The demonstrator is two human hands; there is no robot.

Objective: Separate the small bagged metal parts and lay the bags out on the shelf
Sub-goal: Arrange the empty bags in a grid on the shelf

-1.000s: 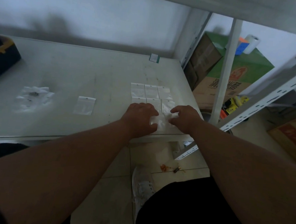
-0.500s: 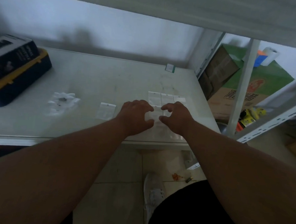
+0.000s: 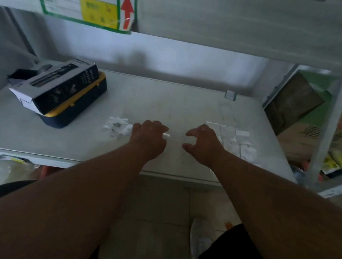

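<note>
— Head view: left hand on shelf, fingers curled over a small bag; right hand clawed, holding nothing.
— Laid-out bags just right of it; heap of bagged metal parts beside left hand.

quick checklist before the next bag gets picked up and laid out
1. Left hand on a bag: ok, it covers the single bag, a white corner showing; firm grip cannot tell.
2. Right hand free: ok, fingers curled, nothing held.
3. Laid-out bags in tidy rows: ok, flat and side by side.
4. Bare shelf beside the rows: ok.
5. Unsorted pile within reach: ok, just left of the left hand.
6. Toolbox out of the way: ok, far left.
</note>
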